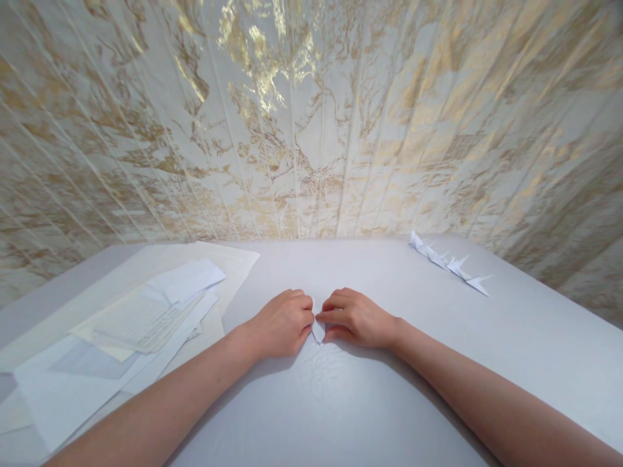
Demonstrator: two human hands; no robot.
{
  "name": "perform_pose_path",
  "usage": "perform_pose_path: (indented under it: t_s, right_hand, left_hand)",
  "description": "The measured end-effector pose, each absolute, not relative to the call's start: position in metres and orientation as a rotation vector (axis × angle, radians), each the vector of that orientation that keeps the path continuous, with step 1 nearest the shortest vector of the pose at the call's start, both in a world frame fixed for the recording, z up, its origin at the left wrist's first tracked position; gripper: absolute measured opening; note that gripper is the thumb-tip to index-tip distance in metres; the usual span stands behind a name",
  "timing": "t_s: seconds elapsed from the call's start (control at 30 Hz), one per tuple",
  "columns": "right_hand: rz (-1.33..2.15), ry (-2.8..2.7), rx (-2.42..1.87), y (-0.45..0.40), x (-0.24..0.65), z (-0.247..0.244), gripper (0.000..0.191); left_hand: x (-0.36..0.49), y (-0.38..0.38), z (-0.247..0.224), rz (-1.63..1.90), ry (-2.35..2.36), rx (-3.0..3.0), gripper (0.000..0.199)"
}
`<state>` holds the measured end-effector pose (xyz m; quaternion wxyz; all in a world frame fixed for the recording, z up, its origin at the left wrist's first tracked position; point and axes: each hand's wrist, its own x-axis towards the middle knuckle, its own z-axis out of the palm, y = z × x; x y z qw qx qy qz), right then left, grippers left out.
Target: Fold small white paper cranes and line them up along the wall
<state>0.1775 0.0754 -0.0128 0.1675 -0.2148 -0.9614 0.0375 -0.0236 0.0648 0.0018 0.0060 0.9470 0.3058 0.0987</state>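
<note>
Folded paper (318,332) white; tabletop (316,415) pale grey; wall (311,130) white, gold-patterned.

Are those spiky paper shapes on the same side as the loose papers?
No, the spiky paper shapes lie at the right, the loose papers at the left.

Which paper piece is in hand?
The small folded piece, held between the left hand and the right hand. No hand holds the others: the folded row at far right, the sheets at left.
</note>
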Motion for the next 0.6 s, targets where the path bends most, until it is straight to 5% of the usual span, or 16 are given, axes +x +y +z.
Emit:
perform_pose_path:
  t_s: [0.33, 0.6]
  right_hand:
    - [0.008, -2.744, -0.543, 0.070, 0.175, -0.014, 0.019]
    - [0.437, -2.357, -0.867, 0.073, 0.167, -0.024, 0.019]
  left_hand:
    - [-0.027, 0.069, -0.004, 0.430, 0.927, 2.886, 0.016]
    - [-0.025, 0.070, -0.006, 0.464, 0.977, 2.832, 0.013]
